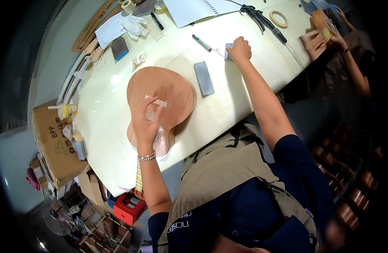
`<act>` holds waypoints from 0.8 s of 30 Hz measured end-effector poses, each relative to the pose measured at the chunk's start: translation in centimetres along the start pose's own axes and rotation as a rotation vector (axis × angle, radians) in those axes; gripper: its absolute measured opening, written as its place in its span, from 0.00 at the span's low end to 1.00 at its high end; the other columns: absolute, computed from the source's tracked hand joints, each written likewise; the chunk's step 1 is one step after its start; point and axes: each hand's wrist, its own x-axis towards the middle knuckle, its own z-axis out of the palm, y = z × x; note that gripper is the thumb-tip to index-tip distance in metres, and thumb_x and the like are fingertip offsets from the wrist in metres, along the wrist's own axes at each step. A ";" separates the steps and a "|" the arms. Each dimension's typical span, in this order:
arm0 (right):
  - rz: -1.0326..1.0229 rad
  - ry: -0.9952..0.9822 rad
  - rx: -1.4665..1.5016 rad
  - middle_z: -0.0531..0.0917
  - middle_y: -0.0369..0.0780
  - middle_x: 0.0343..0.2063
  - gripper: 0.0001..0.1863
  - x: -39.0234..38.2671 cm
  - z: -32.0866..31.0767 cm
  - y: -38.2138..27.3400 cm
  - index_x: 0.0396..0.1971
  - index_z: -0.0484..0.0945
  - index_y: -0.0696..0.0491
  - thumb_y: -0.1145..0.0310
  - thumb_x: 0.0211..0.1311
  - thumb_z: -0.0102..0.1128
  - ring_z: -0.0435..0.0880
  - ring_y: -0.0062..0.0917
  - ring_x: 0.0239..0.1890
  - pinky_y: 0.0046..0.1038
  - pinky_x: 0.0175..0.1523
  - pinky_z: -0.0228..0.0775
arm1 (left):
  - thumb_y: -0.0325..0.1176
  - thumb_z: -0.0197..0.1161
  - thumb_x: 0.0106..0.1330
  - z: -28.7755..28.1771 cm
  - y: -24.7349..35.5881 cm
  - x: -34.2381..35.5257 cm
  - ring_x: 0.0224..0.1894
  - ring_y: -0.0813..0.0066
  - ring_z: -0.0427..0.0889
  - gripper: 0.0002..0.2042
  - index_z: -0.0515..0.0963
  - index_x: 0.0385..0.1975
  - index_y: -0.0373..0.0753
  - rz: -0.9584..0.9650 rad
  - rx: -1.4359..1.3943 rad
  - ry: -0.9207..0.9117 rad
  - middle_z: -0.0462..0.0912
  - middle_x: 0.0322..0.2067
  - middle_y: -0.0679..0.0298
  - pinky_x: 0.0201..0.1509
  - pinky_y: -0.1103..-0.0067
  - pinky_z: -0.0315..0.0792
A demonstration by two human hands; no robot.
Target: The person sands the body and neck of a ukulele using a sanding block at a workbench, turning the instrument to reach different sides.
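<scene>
1. The wooden instrument body (177, 95), guitar-shaped, lies flat on the white worktop (103, 143), in front of the person, its broad end pointing away.
2. The left hand (145, 122) rests over the body's middle, fingers parted and slightly bent. A pale rectangular piece (161, 103) shows beside the fingers; whether the hand has hold of it cannot be told.
3. The right hand (239, 50) extends beyond the body, its fingers curled closely around a blue-grey block (229, 54) at the worktop's surface.
4. A grey block (203, 78) lies unheld between the body and the right hand; a green-and-white pen (201, 43) lies just beyond it.
5. Stage of work, as judged: the outline appears fully shaped. The visible face looks like bare wood, without evident gloss, so surface work probably remains; the area beneath the left hand cannot be assessed.
</scene>
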 end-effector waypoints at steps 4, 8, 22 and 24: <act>0.137 0.095 0.518 0.83 0.46 0.38 0.29 -1.0 1.2 2.7 0.45 0.74 0.57 0.62 0.41 0.74 0.83 0.34 0.39 0.31 0.45 0.74 | 0.46 0.69 0.49 3.9 1.3 4.4 0.58 0.54 0.66 0.29 0.73 0.52 0.44 0.396 0.059 -0.276 0.72 0.53 0.55 0.64 0.54 0.53; -0.076 0.067 0.914 0.83 0.37 0.35 0.16 -9.6 -1.1 3.2 0.39 0.79 0.57 0.65 0.52 0.68 0.80 0.19 0.35 0.24 0.44 0.71 | 0.55 0.69 0.45 5.9 0.3 6.1 0.59 0.56 0.65 0.33 0.74 0.52 0.48 0.536 0.221 -0.251 0.72 0.52 0.57 0.66 0.48 0.43; -0.062 0.105 0.968 0.77 0.41 0.35 0.16 -25.2 0.6 -3.6 0.45 0.71 0.55 0.72 0.58 0.61 0.78 0.29 0.35 0.25 0.40 0.73 | 0.44 0.48 0.69 9.8 -3.4 11.3 0.34 0.67 0.75 0.14 0.80 0.30 0.46 0.764 0.383 -0.540 0.78 0.27 0.65 0.41 0.69 0.64; -0.216 0.190 0.683 0.76 0.43 0.35 0.14 -24.8 0.4 -5.0 0.41 0.74 0.56 0.72 0.54 0.63 0.78 0.33 0.36 0.27 0.40 0.72 | 0.44 0.47 0.69 10.2 -3.6 11.2 0.34 0.67 0.75 0.15 0.80 0.30 0.46 0.767 0.378 -0.507 0.79 0.27 0.65 0.41 0.69 0.64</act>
